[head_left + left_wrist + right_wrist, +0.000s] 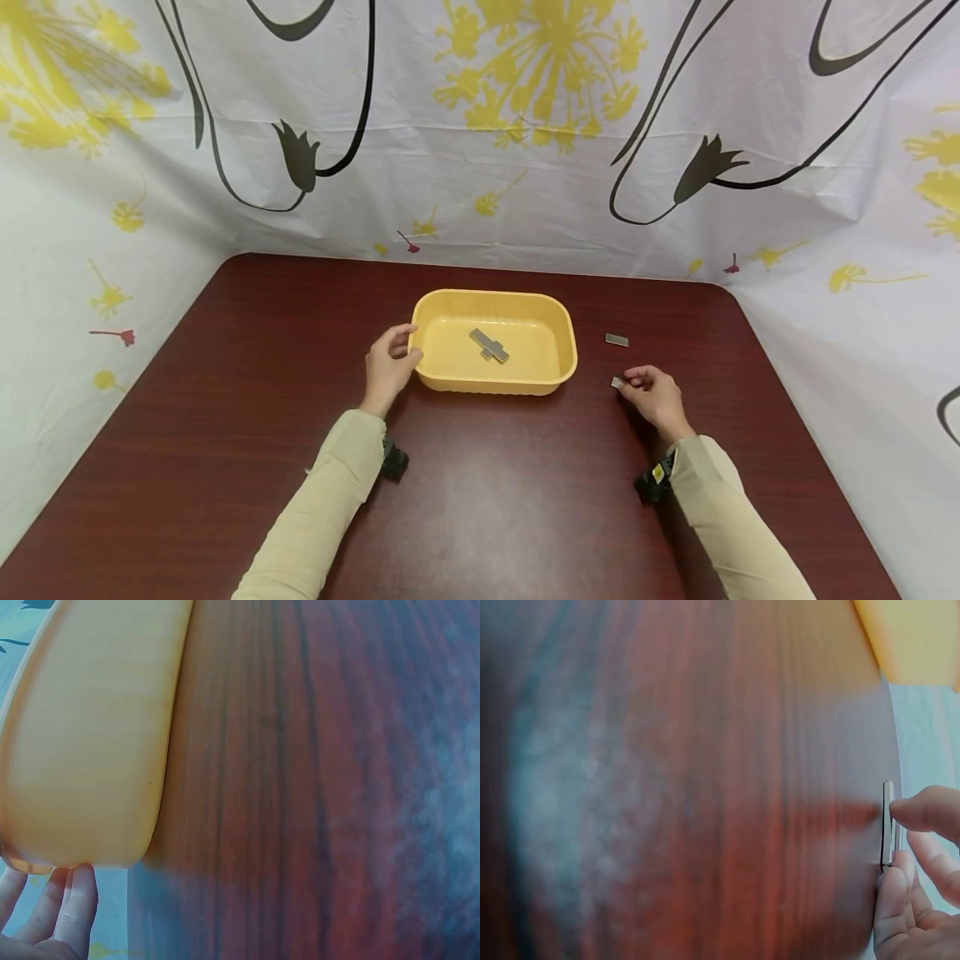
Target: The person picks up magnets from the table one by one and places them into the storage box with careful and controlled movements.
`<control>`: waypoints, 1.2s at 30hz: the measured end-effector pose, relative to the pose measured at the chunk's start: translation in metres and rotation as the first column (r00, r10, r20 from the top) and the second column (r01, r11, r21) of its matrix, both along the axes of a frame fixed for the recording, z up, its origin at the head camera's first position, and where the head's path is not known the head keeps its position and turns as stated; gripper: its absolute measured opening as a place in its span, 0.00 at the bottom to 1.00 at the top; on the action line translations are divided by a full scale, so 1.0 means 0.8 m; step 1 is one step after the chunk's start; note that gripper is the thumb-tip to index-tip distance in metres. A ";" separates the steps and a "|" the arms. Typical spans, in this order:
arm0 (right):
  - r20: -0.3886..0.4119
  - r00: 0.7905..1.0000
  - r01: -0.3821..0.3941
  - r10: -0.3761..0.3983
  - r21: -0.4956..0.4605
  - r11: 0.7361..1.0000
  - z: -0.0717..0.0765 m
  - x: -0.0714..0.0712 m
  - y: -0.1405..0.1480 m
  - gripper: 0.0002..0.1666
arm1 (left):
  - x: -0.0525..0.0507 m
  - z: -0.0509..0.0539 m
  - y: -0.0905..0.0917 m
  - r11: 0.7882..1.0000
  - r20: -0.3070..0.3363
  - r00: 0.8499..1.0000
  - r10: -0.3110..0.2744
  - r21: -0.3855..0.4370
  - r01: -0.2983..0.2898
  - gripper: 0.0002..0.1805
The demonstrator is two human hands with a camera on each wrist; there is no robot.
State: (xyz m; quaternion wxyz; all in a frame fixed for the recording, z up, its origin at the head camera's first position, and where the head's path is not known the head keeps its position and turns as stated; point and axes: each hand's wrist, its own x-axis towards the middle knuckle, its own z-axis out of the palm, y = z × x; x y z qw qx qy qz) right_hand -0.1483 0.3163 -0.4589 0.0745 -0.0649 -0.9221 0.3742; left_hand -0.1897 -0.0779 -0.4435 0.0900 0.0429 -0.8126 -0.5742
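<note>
At its left end, a yellow plastic basin [491, 387] is gripped at the rim by my left hand [390, 362]. In the left wrist view the fingertips [84, 892] meet the basin's end wall [90, 750]. Inside the basin lie grey flat rectangular pieces [489, 345], overlapping crosswise. To the right of the basin, my right hand [656, 398] pinches a small grey flat piece [617, 382] between thumb and fingers. The right wrist view shows this thin piece [887, 821] edge-on, close to the table surface. Another grey flat piece [617, 340] lies on the table just beyond the right hand.
The dark red-brown wooden table [487, 492] reaches back to a white curtain [510, 200] with yellow and dark flower prints. Black wrist cameras sit at the left wrist [393, 460] and right wrist [654, 482], beside beige sleeves.
</note>
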 end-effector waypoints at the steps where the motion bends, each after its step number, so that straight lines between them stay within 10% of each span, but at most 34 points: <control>1: 0.004 1.000 -0.003 0.003 0.000 1.000 0.000 0.000 0.000 0.13 | 0.000 -0.001 0.000 1.000 -0.002 1.000 0.000 0.000 0.000 0.20; 36: 0.131 0.991 0.013 -0.008 -0.038 0.999 0.007 0.000 -0.001 0.14 | 0.001 0.002 0.000 1.000 0.011 1.000 -0.007 0.016 0.007 0.19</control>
